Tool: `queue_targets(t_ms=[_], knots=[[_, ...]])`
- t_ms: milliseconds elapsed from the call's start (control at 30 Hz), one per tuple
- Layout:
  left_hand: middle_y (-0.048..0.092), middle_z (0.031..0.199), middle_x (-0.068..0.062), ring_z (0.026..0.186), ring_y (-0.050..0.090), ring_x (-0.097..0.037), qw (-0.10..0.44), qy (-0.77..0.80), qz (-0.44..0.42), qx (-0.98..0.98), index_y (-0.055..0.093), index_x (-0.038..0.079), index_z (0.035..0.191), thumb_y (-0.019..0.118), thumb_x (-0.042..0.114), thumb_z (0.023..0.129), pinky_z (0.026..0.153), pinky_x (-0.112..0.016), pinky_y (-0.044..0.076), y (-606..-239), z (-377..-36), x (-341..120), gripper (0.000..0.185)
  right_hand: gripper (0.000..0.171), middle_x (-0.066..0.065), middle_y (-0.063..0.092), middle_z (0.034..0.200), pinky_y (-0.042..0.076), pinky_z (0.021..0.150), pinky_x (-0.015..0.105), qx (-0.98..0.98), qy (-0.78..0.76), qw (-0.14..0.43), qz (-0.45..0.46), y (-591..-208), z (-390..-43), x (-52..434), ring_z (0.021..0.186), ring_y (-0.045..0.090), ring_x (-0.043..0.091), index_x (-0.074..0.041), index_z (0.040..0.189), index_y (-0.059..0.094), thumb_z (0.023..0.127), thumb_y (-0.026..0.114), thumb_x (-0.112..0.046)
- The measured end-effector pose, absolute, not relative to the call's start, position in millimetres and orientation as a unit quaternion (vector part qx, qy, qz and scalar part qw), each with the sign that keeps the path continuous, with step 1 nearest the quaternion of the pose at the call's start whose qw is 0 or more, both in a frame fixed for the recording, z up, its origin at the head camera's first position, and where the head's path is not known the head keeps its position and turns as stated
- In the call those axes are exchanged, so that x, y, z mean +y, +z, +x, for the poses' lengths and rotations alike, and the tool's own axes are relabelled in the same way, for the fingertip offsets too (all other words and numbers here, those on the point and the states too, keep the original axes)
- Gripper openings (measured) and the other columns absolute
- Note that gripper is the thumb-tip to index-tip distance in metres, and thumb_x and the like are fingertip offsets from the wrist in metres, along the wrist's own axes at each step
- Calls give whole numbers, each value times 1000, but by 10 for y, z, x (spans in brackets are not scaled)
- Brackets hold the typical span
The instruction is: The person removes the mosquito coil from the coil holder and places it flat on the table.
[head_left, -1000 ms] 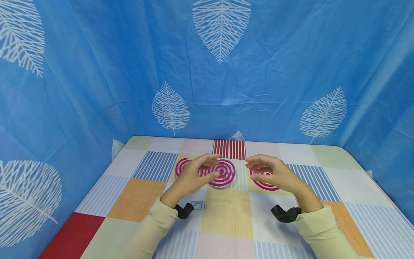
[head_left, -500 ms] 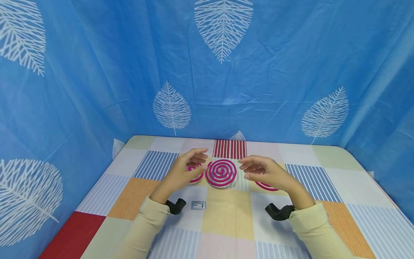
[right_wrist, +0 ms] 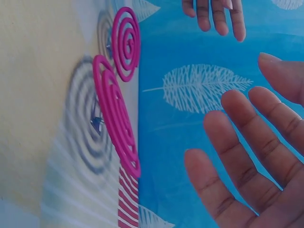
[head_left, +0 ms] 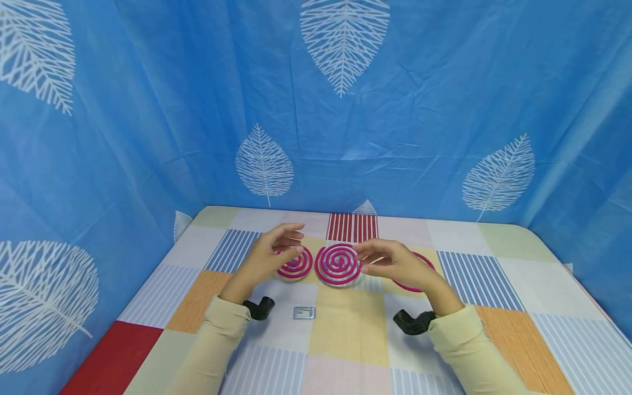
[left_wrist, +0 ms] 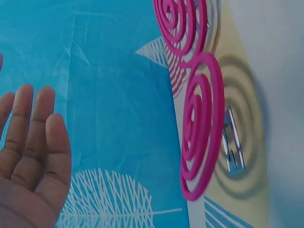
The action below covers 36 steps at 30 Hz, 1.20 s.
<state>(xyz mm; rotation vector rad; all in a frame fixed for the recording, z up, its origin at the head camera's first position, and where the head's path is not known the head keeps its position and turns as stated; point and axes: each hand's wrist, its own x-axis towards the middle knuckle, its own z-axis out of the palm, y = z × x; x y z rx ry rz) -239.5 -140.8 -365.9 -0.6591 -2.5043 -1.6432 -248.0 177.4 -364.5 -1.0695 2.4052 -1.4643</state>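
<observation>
Three magenta mosquito coils stand in a row, raised above the tablecloth: a left coil point(head_left: 294, 267), a middle coil point(head_left: 339, 261) and a right coil point(head_left: 413, 289). My left hand point(head_left: 266, 253), fingers relaxed and holding nothing, hovers beside the left coil and overlaps part of it. Palm inward and also holding nothing, my right hand point(head_left: 392, 262) covers much of the right coil, its fingertips overlapping the middle coil's edge in the head view. A small metal coil stand point(left_wrist: 232, 140) shows beneath a coil in the left wrist view.
Another flat metal stand point(head_left: 304, 313) lies in front of the coils. The table has a patchwork cloth point(head_left: 348, 329); a blue leaf-print curtain point(head_left: 395, 126) encloses its back and sides. Black wrist mounts point(head_left: 260, 308) hang below both hands.
Both hands have drifted left, keeping their relaxed pose. The left hand now uncovers the middle coil and more of the left coil; the flat stand is in full view. The coils stay put.
</observation>
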Motion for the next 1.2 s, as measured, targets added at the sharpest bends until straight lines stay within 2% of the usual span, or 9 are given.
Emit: queue_targets(t_ms=[300, 500, 767, 967, 1067, 1200], knots=[[61, 128, -15, 116, 59, -31, 18, -545, -185, -818, 53, 9, 142, 69, 15, 95, 100, -46, 47, -3678, -2448, -1592, 50, 35, 25, 67, 112, 55, 87, 35, 796, -489, 91, -346, -3747, -2523, 1602, 99, 65, 20, 2, 125, 63, 92, 70, -4], [60, 128, -18, 115, 59, -34, 22, -545, -182, -818, 52, 6, 142, 65, 12, 98, 95, -43, 51, -3714, -2498, -1713, 47, 35, 25, 66, 111, 55, 82, 29, 797, -491, 94, -340, -3775, -2558, 1519, 97, 65, 23, 7, 125, 61, 92, 69, -3], [57, 131, -25, 117, 57, -39, 17, -539, -163, -826, 52, 4, 142, 64, 11, 98, 96, -49, 50, -3821, -2573, -1839, 46, 37, 24, 68, 113, 55, 82, 28, 802, -494, 104, -319, -3810, -2643, 1420, 99, 65, 25, 5, 128, 61, 93, 68, -6], [55, 133, -27, 116, 57, -39, 19, -524, -136, -841, 51, 1, 141, 63, 5, 97, 95, -47, 51, -3888, -2608, -1897, 45, 36, 20, 69, 110, 54, 80, 28, 806, -491, 108, -313, -3818, -2709, 1354, 98, 66, 23, 7, 128, 60, 93, 66, -4], [54, 133, -29, 115, 57, -42, 16, -526, -132, -840, 51, -2, 140, 61, 2, 97, 94, -48, 52, -3905, -2615, -1914, 44, 36, 22, 69, 110, 55, 81, 27, 804, -496, 114, -308, -3807, -2727, 1320, 99, 66, 24, 9, 127, 60, 93, 66, -2], [53, 137, -25, 119, 54, -40, -10, -526, -99, -845, 53, 1, 139, 63, 6, 97, 96, -49, 50, -3909, -2601, -1923, 43, 37, 28, 66, 112, 56, 82, 27, 795, -509, 129, -304, -3813, -2758, 1268, 99, 67, 26, 11, 127, 58, 93, 66, -1]])
